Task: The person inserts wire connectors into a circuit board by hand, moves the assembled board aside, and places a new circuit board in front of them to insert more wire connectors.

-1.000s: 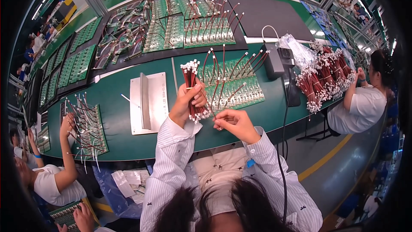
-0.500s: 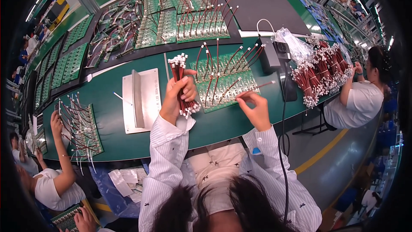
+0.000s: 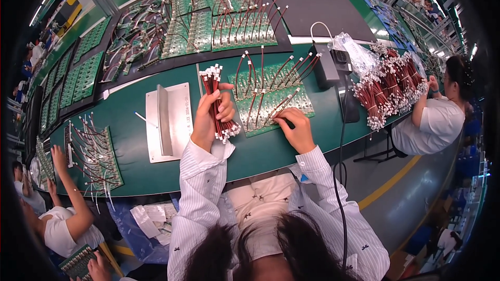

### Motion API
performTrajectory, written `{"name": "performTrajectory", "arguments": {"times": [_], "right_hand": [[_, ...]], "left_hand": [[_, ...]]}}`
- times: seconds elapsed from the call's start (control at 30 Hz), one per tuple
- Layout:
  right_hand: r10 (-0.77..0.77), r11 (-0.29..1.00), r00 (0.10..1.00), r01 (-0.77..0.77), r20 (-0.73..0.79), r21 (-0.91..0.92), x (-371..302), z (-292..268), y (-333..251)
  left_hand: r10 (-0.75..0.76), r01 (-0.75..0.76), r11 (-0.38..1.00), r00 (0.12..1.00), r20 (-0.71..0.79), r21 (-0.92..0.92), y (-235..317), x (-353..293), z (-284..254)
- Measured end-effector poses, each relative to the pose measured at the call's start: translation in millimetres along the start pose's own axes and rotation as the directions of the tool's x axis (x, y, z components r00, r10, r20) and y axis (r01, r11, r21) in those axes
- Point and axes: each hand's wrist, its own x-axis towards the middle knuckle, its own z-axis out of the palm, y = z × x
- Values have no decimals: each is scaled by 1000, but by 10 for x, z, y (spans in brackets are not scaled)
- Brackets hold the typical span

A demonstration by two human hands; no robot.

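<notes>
Wire bundle (image 3: 214, 101) gripped in left hand (image 3: 208, 117), right hand (image 3: 296, 129) on circuit board (image 3: 271, 105)

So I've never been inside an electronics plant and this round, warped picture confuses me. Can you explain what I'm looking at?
The picture comes from a wide fisheye camera worn on a person's head, looking down, so straight edges bend and the person's own hair and striped sleeves fill the bottom. No machine is at work here, just two bare hands. The left hand grips a bundle of red wires with white plugs at both ends. The right hand rests its fingertips on a green circuit board that already has red wires standing up from it. The green table also carries a flat metal plate, a black box and more boards on black trays. Co-workers sit at either side, one beside a heap of red wire bundles.
</notes>
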Motion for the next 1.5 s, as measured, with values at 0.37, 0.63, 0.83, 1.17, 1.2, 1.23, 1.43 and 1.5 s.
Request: {"name": "performTrajectory", "arguments": {"times": [0.37,0.63,0.83,1.17,1.2,1.23,1.43,1.5], "right_hand": [[-198,952,980,187,-23,-241,-46,-11,-42],[-294,887,956,270,-8,-376,-72,21,-105],[-228,897,973,206,-10,-391,-87,29,-88],[-29,987,954,-21,-299,-160,105,-276,-529],[-55,989,939,4,-339,-149,154,-316,-610],[-51,989,938,-1,-342,-150,212,-322,-682],[47,999,998,-47,-41,3,444,-67,-863],[53,999,998,-53,-46,12,436,-32,-844]], "left_hand": [[0,-2,999,999,-33,-50,-21,13,-31],[-12,10,998,999,-30,-62,-32,17,-2],[-9,7,999,999,-38,-49,-29,0,-5],[-163,184,979,967,195,-93,-55,-50,64],[-192,209,976,957,216,-59,-48,-52,84],[-197,214,975,956,219,-58,-54,-55,102],[-400,393,915,868,294,86,-99,-114,186],[-414,404,909,852,321,99,-100,-108,185]]}}
